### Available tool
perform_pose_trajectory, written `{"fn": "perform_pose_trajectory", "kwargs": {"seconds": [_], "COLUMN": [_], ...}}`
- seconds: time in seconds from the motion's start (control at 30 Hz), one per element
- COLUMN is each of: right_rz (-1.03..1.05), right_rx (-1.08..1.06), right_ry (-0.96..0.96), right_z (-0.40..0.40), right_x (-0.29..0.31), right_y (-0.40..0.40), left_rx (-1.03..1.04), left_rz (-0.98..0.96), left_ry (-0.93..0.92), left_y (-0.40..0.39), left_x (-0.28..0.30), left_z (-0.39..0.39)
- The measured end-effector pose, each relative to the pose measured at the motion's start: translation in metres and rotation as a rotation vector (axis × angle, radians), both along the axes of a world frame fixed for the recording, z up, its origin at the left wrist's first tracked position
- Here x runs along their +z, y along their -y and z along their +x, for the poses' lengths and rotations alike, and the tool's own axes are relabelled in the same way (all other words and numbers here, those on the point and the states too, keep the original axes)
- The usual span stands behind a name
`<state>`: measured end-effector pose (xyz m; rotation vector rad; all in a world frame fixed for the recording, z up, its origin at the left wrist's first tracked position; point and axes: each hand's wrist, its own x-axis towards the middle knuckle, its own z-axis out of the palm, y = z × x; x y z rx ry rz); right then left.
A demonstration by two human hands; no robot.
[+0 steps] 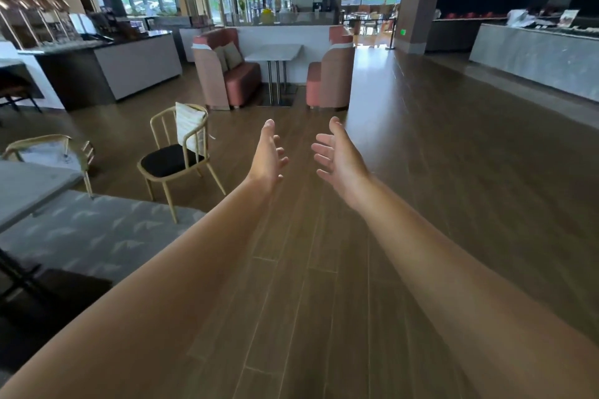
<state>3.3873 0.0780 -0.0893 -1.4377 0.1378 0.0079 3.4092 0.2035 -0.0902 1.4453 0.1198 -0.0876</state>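
Chair [165,160], pale wood frame, black seat: one, standing upright, with one white cushion [189,125] propped against its back. We count a second chair [48,147] with the same frame farther left, drawn up beside a grey worktop [29,185].

Hands: two, both bare, both arms stretched forward. The left hand [267,155] hangs in the air with its palm turned inward and its fingers spread and slack; it has hold of nothing. The right hand [338,155] mirrors it, palm facing the left one, fingers straight and apart, likewise holding nothing. We note that the two hands are near each other without touching.

Position: the black-seated chair is to the left of the left hand and well apart from it. Its front legs are at the edge of a grey patterned rug [97,236] and its back legs are on the wooden floor [421,204]. Neither hand touches it.

Surroundings: two pink booth seats [227,74] [330,78] face each other across one white table [274,52], straight beyond the hands. One dark-topped worktop [129,58] at far left carries dispensers and machines that we find too blurred to list. One marble-fronted worktop [534,55] runs along the far right.

Obstructions: we see only floorboards between the left hand and the chair.
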Motion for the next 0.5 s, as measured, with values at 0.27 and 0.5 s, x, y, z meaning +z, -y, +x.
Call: {"fn": "perform_pose_trajectory", "kwargs": {"seconds": [0.27, 0.5], "right_rz": [0.004, 0.012], "right_rx": [-0.025, -0.038], "right_ry": [-0.028, -0.037], "right_z": [0.152, 0.274], "right_x": [-0.004, -0.006], "right_y": [-0.025, -0.042], "left_rx": [0.001, 0.035], "left_rz": [-0.032, -0.014], "left_ry": [-0.032, -0.014], "left_y": [-0.024, -0.049], "left_x": [-0.008, -0.007], "left_z": [0.156, 0.281]}}
